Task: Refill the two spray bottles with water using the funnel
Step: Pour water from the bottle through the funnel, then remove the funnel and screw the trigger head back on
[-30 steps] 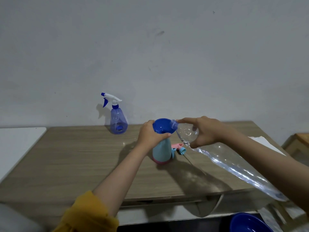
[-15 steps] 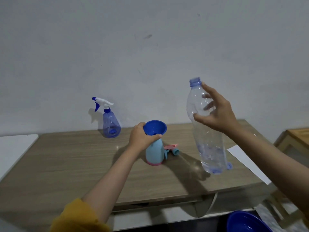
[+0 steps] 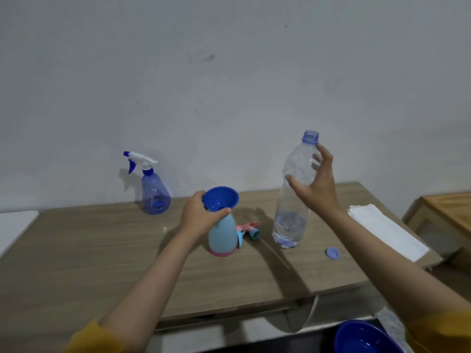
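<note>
A light blue spray bottle (image 3: 222,235) with a pink base stands open mid-table, and a blue funnel (image 3: 221,198) sits in its neck. My left hand (image 3: 200,215) grips the funnel's stem and the bottle's neck. The bottle's pink and blue spray head (image 3: 248,230) lies on the table just behind it. To the right, a clear, nearly empty water bottle (image 3: 293,200) stands upright and uncapped on the table, with my right hand (image 3: 317,186) curled loosely round its upper part. A translucent blue spray bottle (image 3: 154,192) with its white trigger head on stands at the back left.
The water bottle's blue cap (image 3: 332,252) lies on the wooden table (image 3: 89,263) near the right front. White paper (image 3: 387,230) covers the table's right end. A blue basin (image 3: 364,338) sits below the front edge. The wall is close behind.
My right hand has swung the water bottle from pouring into the funnel to upright and lowered it to the table on the right. My left hand stays on the funnel.
</note>
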